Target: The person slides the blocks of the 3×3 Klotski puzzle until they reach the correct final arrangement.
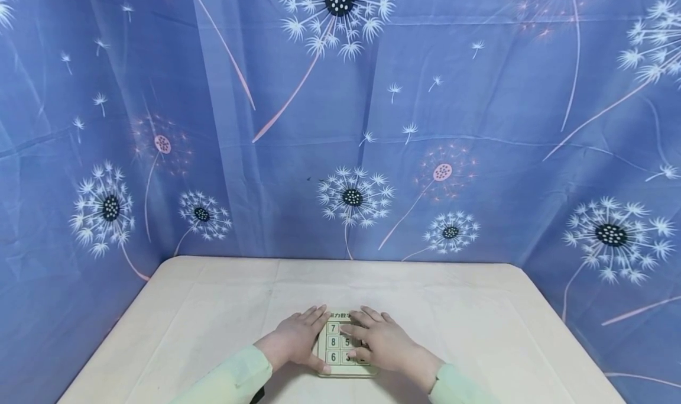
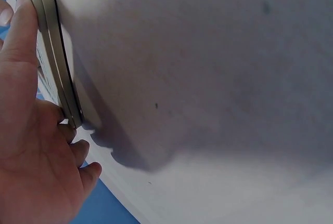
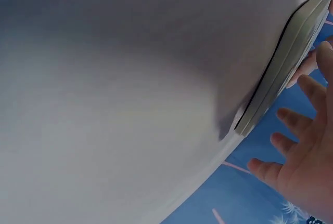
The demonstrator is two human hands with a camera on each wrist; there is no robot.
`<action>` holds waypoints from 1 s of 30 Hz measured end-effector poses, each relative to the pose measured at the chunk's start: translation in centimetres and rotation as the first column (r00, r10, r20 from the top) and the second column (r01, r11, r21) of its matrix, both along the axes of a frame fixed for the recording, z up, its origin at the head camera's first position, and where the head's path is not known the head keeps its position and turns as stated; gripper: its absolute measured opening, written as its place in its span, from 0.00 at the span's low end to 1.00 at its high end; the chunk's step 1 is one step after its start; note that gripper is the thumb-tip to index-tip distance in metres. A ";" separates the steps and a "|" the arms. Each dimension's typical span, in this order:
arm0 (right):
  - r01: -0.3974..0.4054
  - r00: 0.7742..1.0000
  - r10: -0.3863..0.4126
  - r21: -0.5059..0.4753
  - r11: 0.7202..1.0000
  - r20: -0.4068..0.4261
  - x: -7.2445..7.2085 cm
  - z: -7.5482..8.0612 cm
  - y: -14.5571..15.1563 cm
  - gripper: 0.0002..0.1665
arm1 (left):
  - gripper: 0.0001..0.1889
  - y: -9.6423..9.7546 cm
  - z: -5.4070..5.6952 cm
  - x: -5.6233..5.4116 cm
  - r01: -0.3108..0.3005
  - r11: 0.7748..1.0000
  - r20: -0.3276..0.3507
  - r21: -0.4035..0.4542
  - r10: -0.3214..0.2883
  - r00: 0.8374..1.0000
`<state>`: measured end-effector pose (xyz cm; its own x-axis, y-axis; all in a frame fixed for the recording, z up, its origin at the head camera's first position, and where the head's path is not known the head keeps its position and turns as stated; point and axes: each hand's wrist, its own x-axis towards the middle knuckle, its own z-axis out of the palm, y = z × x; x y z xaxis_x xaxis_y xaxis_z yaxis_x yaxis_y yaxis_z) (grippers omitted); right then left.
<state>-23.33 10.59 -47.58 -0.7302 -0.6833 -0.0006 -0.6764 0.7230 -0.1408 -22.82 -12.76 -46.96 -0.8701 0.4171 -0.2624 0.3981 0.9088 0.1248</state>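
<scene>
Your left hand (image 1: 297, 339) is clamped on the left side of the number-tile puzzle (image 1: 346, 370), its thumb at the near left corner and its forefinger up by the far left corner. Your right hand (image 1: 391, 342) spreads over the puzzle's right part with fingers apart, the thumb and forefinger reaching in above the tiles; you cannot tell from these views whether they touch them. The puzzle is on the near part of the table (image 1: 213, 309), about midway between left and right, between your hands. Down its left column you can read tile 7 (image 1: 333, 328) at the far end, tile 8 (image 1: 333, 342) next, and tile 6 (image 1: 333, 357) nearest you. Tile 5 (image 1: 346, 342) shows right of the 8; your right hand hides much of the rest. Your sleeves are pale green. Beyond the table's far edge hangs a blue dandelion-print curtain (image 1: 298, 173).
</scene>
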 end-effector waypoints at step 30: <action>0.044 0.999 -0.046 -0.062 0.997 -0.020 0.5 -0.4 4.2 0.34 | 0.62 -0.1 0.3 0.4 0.001 0.999 -0.009 0.033 -0.001 1.000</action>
